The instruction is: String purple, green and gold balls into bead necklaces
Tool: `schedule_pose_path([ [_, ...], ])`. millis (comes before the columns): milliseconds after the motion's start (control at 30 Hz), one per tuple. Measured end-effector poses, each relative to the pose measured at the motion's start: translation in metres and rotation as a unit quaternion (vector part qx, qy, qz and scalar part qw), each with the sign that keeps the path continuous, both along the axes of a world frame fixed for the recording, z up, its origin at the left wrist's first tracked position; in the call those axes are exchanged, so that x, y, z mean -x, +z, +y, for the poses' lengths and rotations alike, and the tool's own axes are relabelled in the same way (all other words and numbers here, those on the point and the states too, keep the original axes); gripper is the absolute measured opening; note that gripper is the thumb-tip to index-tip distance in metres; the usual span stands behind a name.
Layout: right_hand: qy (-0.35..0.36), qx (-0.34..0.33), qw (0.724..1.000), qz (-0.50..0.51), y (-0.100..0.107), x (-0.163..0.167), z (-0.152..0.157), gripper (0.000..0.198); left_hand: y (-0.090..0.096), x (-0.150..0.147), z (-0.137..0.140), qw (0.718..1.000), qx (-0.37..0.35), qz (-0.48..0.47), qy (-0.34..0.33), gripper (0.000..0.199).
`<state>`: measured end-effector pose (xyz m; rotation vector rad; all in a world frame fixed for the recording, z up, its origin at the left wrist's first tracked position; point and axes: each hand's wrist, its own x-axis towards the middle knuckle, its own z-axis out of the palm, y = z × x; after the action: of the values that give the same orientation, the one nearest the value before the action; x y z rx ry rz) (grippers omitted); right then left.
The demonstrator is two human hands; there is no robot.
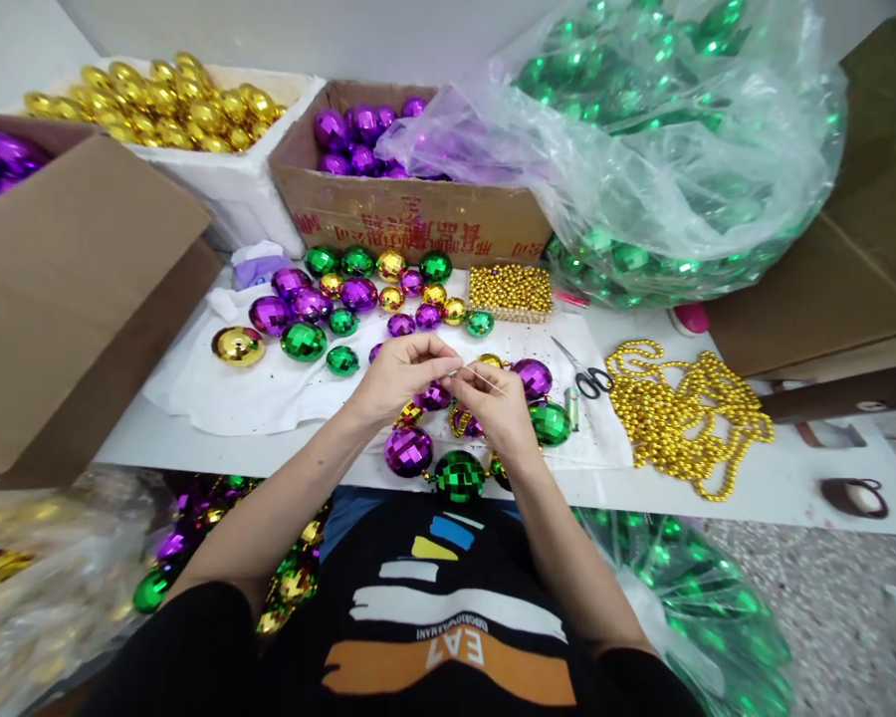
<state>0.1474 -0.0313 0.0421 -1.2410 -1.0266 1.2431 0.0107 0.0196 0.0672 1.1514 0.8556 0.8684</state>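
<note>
My left hand (407,376) and my right hand (499,406) meet above the near part of the white cloth (224,403), fingertips pinched together. Between them runs a thin pale thread (485,377), which crosses the fingers of my right hand; any needle or knot at the fingertips is too small to make out. Under and around my hands lies a string of shiny faceted balls, with a purple ball (408,451) and a green ball (459,476) at the table's front edge. My hands partly hide this string.
Loose balls, among them a gold one (237,346), lie to the left. Behind are a box of gold beads (512,290), a carton (418,214) of purple balls and a bag (687,169) of green ones. Scissors (589,381) and gold bead chains (679,408) lie right.
</note>
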Motion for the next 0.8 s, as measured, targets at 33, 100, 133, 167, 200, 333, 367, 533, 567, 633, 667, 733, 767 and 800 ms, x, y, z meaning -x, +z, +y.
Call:
schedule_pose_path([
  [33, -0.002, 0.001, 1.000, -0.001, -0.001, -0.001, -0.001, 0.033, 0.000, 0.001, 0.001, 1.000, 0.005, -0.003, 0.010, 0.027],
  [100, -0.004, 0.008, 1.000, 0.002, -0.005, -0.005, -0.004, 0.027, 0.000, 0.005, 0.004, 0.999, 0.010, -0.013, 0.034, 0.030],
  [133, -0.009, 0.011, 1.000, 0.007, -0.008, -0.006, -0.007, 0.024, 0.000, 0.008, 0.006, 0.999, 0.010, -0.020, 0.047, 0.030],
  [167, -0.019, 0.014, 1.000, 0.012, -0.011, -0.007, -0.010, 0.021, 0.000, 0.009, 0.008, 0.998, 0.009, -0.027, 0.059, 0.031],
  [200, -0.030, 0.017, 0.999, 0.015, -0.014, -0.008, -0.013, 0.018, -0.001, 0.011, 0.009, 0.997, 0.008, -0.031, 0.069, 0.031],
  [333, -0.032, 0.027, 0.999, 0.015, -0.023, -0.006, -0.026, 0.017, -0.010, 0.009, 0.014, 0.996, 0.024, -0.038, 0.080, 0.029],
  [367, -0.013, 0.030, 0.999, 0.023, -0.023, -0.006, -0.028, 0.018, -0.013, 0.007, 0.014, 0.996, 0.027, -0.037, 0.082, 0.028],
  [533, 0.016, -0.007, 0.989, 0.150, -0.007, -0.011, -0.032, 0.019, -0.025, -0.003, 0.014, 0.994, 0.018, -0.014, 0.103, 0.025],
  [567, -0.010, -0.040, 0.987, 0.158, -0.003, -0.012, -0.033, 0.016, -0.026, -0.005, 0.013, 0.995, 0.007, -0.001, 0.101, 0.024],
  [633, -0.056, -0.125, 0.984, 0.111, 0.006, -0.012, -0.035, 0.011, -0.027, -0.007, 0.010, 0.996, -0.024, 0.030, 0.078, 0.022],
  [667, -0.070, -0.169, 0.982, 0.053, 0.008, -0.010, -0.035, 0.008, -0.027, -0.008, 0.008, 0.996, -0.041, 0.045, 0.062, 0.022],
  [733, -0.082, -0.232, 0.965, -0.090, 0.009, -0.005, -0.035, 0.006, -0.028, -0.010, 0.004, 0.994, -0.073, 0.071, 0.035, 0.021],
  [767, -0.087, -0.244, 0.954, -0.152, 0.008, -0.002, -0.034, 0.006, -0.028, -0.010, 0.002, 0.992, -0.087, 0.083, 0.026, 0.020],
  [800, -0.093, -0.245, 0.945, -0.196, 0.005, 0.001, -0.032, 0.008, -0.028, -0.011, 0.000, 0.990, -0.099, 0.094, 0.018, 0.019],
])
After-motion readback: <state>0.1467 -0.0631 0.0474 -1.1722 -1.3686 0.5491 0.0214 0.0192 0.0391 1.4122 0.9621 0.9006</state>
